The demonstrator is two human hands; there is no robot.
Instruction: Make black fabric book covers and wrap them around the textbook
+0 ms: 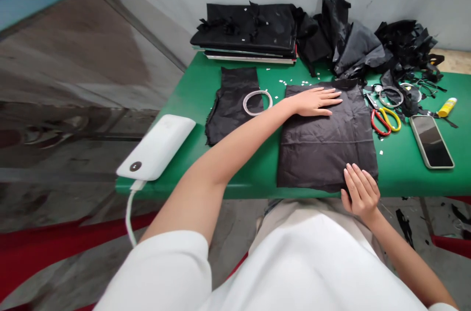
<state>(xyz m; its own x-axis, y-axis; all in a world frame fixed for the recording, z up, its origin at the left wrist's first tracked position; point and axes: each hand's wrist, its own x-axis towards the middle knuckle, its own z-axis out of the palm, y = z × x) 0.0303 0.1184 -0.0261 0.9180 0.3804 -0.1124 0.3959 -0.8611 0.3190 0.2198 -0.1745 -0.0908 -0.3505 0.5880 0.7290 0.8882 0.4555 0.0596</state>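
A square piece of black fabric [326, 139] lies flat on the green table [405, 173]. My left hand [317, 101] rests flat on its far left corner, fingers stretched out and together. My right hand [360, 192] lies at its near right edge by the table's front, fingers extended and resting on the cloth. Neither hand grips anything.
Left of the cloth lies another black fabric piece [230, 105] with a clear tape roll [257, 102]. A white power bank [156, 146] with cable sits at the table's left corner. Scissors [384, 119], a phone [431, 141], a yellow tube [447, 107], rings, stacked black sheets [246, 31] and fabric scraps [368, 43] fill the back and right.
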